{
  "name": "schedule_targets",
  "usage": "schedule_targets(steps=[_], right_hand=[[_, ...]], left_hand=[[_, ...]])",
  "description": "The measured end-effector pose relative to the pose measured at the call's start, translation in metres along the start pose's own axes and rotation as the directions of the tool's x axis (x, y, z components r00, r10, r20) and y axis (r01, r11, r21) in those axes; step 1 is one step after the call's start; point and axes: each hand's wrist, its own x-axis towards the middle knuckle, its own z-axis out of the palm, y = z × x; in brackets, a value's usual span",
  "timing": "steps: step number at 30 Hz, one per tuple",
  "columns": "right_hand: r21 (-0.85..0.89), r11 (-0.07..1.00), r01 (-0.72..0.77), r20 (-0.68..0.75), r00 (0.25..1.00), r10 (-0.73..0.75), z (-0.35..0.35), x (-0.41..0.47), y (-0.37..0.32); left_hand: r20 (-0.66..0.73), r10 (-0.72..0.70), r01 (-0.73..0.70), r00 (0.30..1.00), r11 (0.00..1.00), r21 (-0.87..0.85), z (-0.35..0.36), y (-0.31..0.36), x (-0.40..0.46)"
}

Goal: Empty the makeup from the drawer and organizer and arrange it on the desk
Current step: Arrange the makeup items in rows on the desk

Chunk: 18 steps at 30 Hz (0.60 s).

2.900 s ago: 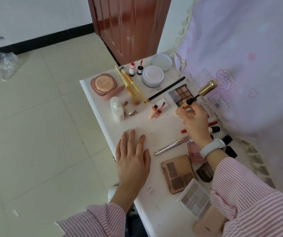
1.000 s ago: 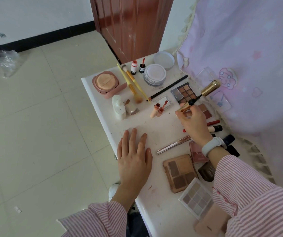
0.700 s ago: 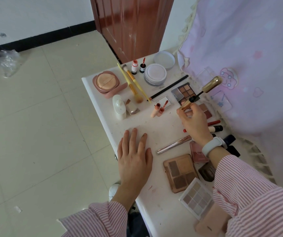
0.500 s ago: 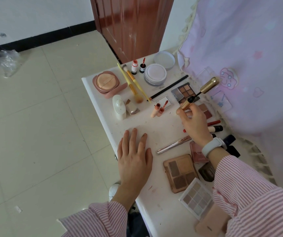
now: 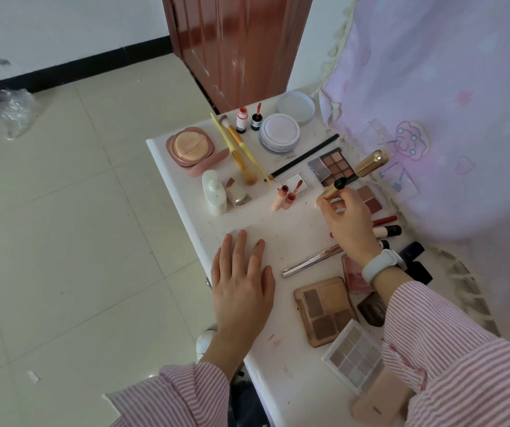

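At the desk [image 5: 290, 235] middle, toward its right edge, the right hand [image 5: 350, 224] holds a gold mascara tube [image 5: 333, 191] in its fingertips, fingers clamped on the tube's lower part. The gold cap [image 5: 370, 163] w/ its black wand sits raised out of the tube mouth, tilted up and to the right, above the small dark palette [image 5: 329, 166]. Whether wand and tube are still joined cannot be told.

The left hand [image 5: 242, 291] lies flat, palm down, near the desk's left edge; fingers straight and slightly apart, holding nothing.

Items laid out on the desk:
- Far left corner: pink cushion compact [image 5: 193, 149], open, puff showing.
- Far edge: two yellow-handled brushes [image 5: 239, 149], a white round powder jar [image 5: 279, 132], its lid [image 5: 295, 106] just beside it.
- Middle: black pencil [image 5: 304, 157] lying diagonal; two peach lip tubes [image 5: 283, 198] touching each other.
- Near the right wrist: rose-gold slim tube [image 5: 312, 260], brown palette [image 5: 324, 309], pale palette [image 5: 353, 355] approx. at the near edge.

A white band sits on the right wrist; both sleeves are pink-striped.
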Motion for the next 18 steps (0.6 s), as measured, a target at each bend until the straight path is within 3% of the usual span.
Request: schedule_targets(steps=[18], right_hand=[[0.098,0.990,-0.101,0.027,0.995,0.098,-0.0057,-0.0013,-0.0091]], left_hand=[[0.017,0.001,-0.001,1.000,1.000,0.001,-0.0002,-0.0003,0.0003]])
